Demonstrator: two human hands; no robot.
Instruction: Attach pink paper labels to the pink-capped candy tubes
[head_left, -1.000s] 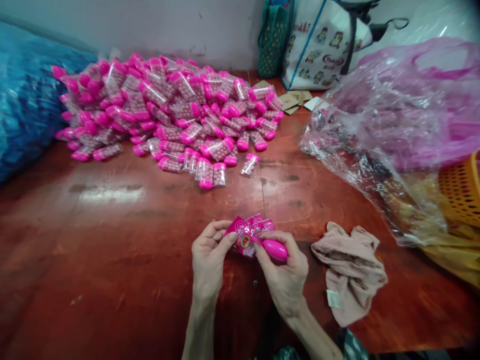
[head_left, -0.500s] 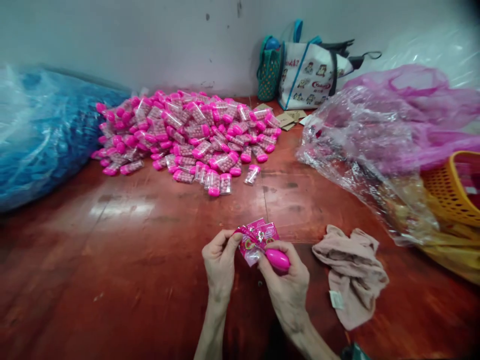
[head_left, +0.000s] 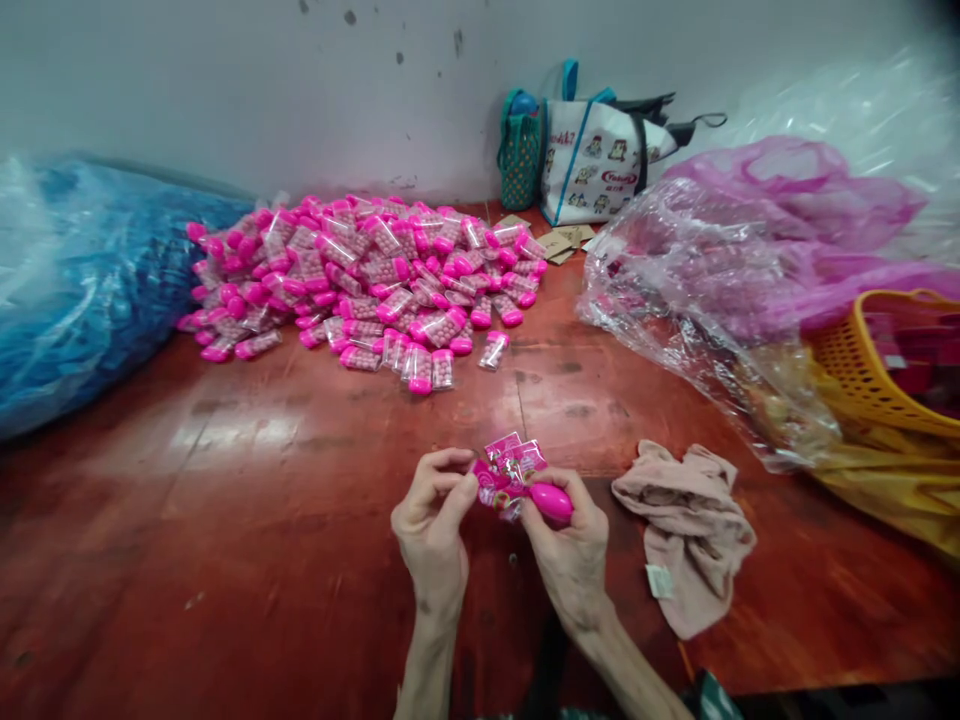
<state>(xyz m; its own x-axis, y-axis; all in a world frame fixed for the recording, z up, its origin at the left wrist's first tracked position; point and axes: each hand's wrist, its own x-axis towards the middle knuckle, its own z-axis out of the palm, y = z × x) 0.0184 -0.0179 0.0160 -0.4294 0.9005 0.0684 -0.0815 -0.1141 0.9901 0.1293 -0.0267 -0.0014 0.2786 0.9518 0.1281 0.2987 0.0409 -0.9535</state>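
Near the bottom middle of the head view, my left hand (head_left: 433, 515) pinches the left edge of several pink printed packets (head_left: 511, 462) between thumb and fingers. My right hand (head_left: 574, 540) is closed around a small bottle whose rounded pink cap (head_left: 552, 500) shows between thumb and index finger. The packets lie against the bottle, and its body is mostly hidden by them and by my fingers. Beyond my hands, a large pile of clear bottles (head_left: 375, 270) with pink ends holds small pale pink balls. One bottle (head_left: 493, 351) lies slightly apart at the pile's front right.
A crumpled beige cloth (head_left: 694, 530) lies right of my hands. Farther right are clear and pink plastic bags (head_left: 675, 260) and a yellow basket (head_left: 855, 345). A big blue-filled bag (head_left: 97, 270) sits left. A white tote bag (head_left: 596, 165) stands by the wall.
The packets are turned and spread flatter in front of the bottle, my left fingers still at their edge. The whole view has shifted slightly, bringing more of the yellow basket into sight.
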